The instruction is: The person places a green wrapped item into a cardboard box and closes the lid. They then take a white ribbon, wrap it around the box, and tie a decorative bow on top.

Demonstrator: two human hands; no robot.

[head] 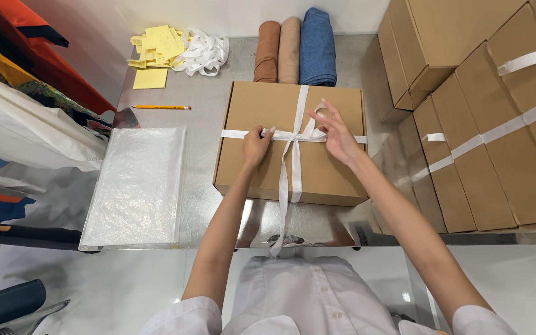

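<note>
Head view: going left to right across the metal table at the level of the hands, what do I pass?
Clear plastic bag → left hand → ribbon knot → right hand → stacked cardboard boxes.

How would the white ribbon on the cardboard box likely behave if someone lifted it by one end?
The white ribbon would probably hang limp: its loose tails already drape over the cardboard box edge. It looks thin and light. Its sheen suggests the knot between the left hand and right hand could slip.

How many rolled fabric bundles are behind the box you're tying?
3, side by side behind the cardboard box: a brown roll on the left, a tan roll in the middle, a blue roll on the right.
</note>
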